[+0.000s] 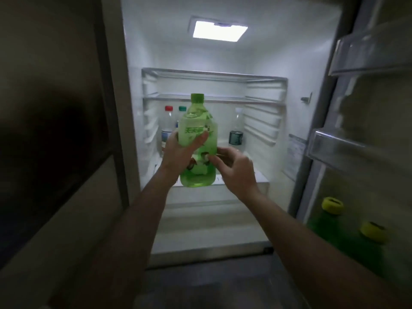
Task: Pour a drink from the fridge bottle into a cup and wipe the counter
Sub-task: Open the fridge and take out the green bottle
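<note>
Your left hand grips the green translucent plastic bottle at mid-label, thumb across the front. The bottle is upright and capped, at the front edge of the white fridge shelf. Your right hand, fingers curled, is at the bottle's lower side; grasp or mere touch, cannot tell.

Risks:
- Chilled plastic may slip from a one-handed hold.
- The base may catch the shelf lip.
- You may knock the clear red-capped bottle behind.
</note>
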